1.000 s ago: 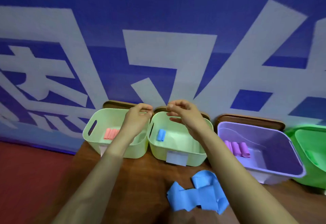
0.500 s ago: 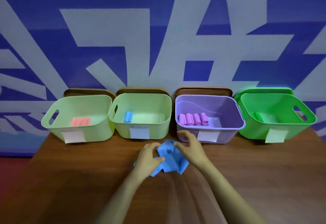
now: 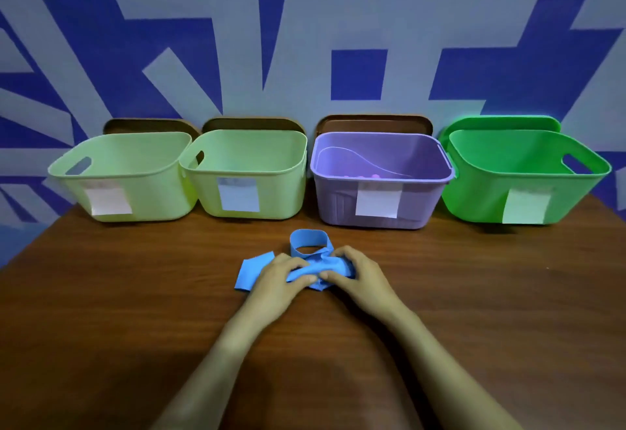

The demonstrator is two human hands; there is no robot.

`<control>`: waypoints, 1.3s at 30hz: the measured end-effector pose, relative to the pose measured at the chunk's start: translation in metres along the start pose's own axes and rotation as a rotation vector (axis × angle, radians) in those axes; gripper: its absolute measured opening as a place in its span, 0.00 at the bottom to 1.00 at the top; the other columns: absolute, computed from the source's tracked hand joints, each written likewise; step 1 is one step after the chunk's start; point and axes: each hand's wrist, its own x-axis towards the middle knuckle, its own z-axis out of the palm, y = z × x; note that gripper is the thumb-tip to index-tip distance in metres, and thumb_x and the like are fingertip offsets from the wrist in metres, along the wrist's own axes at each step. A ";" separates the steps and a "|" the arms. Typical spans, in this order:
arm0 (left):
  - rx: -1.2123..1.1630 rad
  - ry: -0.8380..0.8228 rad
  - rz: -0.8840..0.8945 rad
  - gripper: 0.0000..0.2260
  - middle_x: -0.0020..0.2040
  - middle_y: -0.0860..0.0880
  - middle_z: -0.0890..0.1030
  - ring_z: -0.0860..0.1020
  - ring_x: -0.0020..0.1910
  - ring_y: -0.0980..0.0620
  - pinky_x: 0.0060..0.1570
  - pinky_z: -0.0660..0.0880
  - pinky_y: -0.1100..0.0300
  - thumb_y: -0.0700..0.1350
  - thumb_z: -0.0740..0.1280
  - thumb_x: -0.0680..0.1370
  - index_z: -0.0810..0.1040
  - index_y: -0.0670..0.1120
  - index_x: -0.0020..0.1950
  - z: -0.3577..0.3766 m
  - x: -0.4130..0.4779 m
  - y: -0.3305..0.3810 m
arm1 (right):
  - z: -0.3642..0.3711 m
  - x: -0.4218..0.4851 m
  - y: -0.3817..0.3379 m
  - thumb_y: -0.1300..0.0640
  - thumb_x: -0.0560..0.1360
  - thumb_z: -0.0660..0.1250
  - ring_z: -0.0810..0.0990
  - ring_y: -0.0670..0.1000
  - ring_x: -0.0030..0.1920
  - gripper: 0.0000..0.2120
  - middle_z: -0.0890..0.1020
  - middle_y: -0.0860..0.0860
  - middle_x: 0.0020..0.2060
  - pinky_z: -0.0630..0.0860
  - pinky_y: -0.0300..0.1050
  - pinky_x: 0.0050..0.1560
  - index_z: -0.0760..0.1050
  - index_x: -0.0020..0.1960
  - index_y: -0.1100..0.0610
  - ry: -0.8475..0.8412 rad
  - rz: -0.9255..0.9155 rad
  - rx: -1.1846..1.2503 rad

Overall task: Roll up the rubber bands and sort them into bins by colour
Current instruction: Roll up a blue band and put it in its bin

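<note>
One bunch of blue rubber bands (image 3: pixel 315 265) is being gripped on the table (image 3: pixel 135 294) at frame centre by the left hand (image 3: pixel 276 280) and the right hand (image 3: pixel 359 277), fingers curled, below the purple bin (image 3: pixel 420 206).

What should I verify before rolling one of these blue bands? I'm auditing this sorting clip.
1. Left hand and right hand grip the blue bands: ok.
2. One band singled out: they are bunched together, not ok.
3. Band rolled: the open loop stands unrolled, not ok.
4. Left pale green bin, second pale green bin, purple bin and green bin upright and open: ok.
5. Which bin holds blue rolls: insides hidden, cannot tell.
</note>
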 end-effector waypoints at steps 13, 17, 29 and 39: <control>-0.398 -0.017 0.058 0.07 0.49 0.50 0.84 0.78 0.47 0.57 0.51 0.72 0.63 0.42 0.65 0.79 0.83 0.46 0.51 0.015 -0.080 0.043 | -0.031 -0.106 -0.004 0.56 0.79 0.64 0.75 0.43 0.38 0.09 0.81 0.47 0.37 0.70 0.40 0.41 0.81 0.45 0.57 0.059 0.019 0.286; -0.784 0.104 -0.033 0.07 0.44 0.52 0.82 0.78 0.46 0.52 0.47 0.73 0.59 0.41 0.62 0.80 0.79 0.46 0.54 0.001 -0.097 0.081 | -0.065 -0.129 -0.041 0.61 0.80 0.62 0.76 0.42 0.35 0.09 0.79 0.50 0.36 0.72 0.32 0.36 0.77 0.43 0.58 0.304 0.014 0.491; -1.275 0.226 -0.163 0.10 0.53 0.44 0.78 0.75 0.56 0.44 0.57 0.72 0.45 0.40 0.61 0.81 0.72 0.42 0.62 -0.038 -0.118 0.107 | -0.091 -0.136 -0.107 0.58 0.81 0.60 0.75 0.49 0.40 0.09 0.77 0.52 0.38 0.72 0.41 0.43 0.75 0.44 0.57 0.472 0.068 1.154; -1.200 0.225 -0.115 0.12 0.44 0.47 0.80 0.79 0.40 0.51 0.40 0.75 0.57 0.45 0.58 0.82 0.74 0.42 0.62 -0.026 -0.103 0.104 | -0.072 -0.101 -0.074 0.52 0.78 0.65 0.69 0.50 0.29 0.14 0.70 0.56 0.31 0.68 0.39 0.27 0.69 0.37 0.57 0.474 0.147 0.650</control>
